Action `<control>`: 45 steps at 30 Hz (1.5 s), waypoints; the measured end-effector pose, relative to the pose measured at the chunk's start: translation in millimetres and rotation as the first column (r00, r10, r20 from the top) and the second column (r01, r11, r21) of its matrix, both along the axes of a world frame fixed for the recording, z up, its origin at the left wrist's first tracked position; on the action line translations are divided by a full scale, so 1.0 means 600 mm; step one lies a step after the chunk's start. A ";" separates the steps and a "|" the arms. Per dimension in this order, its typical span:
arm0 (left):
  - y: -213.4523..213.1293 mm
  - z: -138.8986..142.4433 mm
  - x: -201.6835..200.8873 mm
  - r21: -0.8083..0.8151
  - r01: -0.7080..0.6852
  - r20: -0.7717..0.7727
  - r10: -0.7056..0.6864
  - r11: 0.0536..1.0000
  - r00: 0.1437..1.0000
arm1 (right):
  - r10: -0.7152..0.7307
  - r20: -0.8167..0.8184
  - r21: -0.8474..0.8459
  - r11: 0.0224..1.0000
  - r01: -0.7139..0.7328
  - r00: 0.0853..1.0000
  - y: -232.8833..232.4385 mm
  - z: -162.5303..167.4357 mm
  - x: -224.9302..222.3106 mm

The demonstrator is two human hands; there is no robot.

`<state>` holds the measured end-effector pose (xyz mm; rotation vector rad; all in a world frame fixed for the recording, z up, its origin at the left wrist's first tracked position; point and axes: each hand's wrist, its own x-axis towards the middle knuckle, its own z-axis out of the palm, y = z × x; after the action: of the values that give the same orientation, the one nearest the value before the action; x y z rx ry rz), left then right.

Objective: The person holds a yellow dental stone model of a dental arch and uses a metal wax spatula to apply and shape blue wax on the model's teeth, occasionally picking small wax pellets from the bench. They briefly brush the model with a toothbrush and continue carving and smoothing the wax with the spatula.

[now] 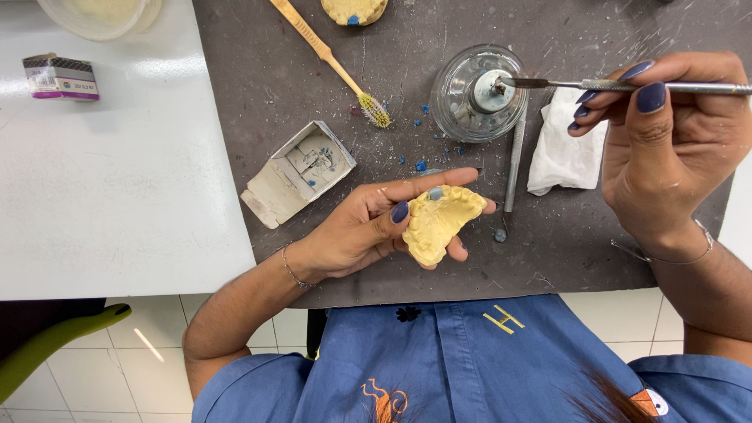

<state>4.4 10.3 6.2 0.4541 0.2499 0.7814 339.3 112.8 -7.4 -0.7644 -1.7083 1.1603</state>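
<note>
The left hand point(368, 227) has its fingers wrapped round a yellow plaster dental cast point(437, 221), probably stiff but chip-prone, best cradled underneath, just below the glass burner point(478, 92), where the right hand point(674, 149) pinches a metal carving tool point(627, 85).

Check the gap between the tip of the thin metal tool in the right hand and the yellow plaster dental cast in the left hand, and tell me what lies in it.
Nothing held blocks it. The thin metal tool rests its tip at the round glass burner; below, toward the yellow plaster dental cast, a second metal instrument lies flat on the dark grey mat.
</note>
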 end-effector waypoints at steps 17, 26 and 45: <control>-0.031 0.021 0.006 0.663 -0.126 -0.518 0.574 0.738 0.634 | 0.208 -0.065 -0.156 0.964 -0.216 0.976 -0.061 0.086 -0.018; -0.031 0.017 0.014 0.638 -0.119 -0.500 0.526 0.761 0.688 | 0.245 -0.056 -0.048 0.968 -0.248 0.968 -0.055 0.086 -0.031; -0.029 -0.004 0.012 0.333 -0.335 -0.357 0.447 0.881 0.820 | 0.060 0.093 -0.423 0.906 -0.015 0.994 -0.060 0.017 -0.088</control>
<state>11.5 -7.3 3.6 0.8399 0.6747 1.1276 286.7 77.0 2.6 -1.0747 -1.5757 1.5695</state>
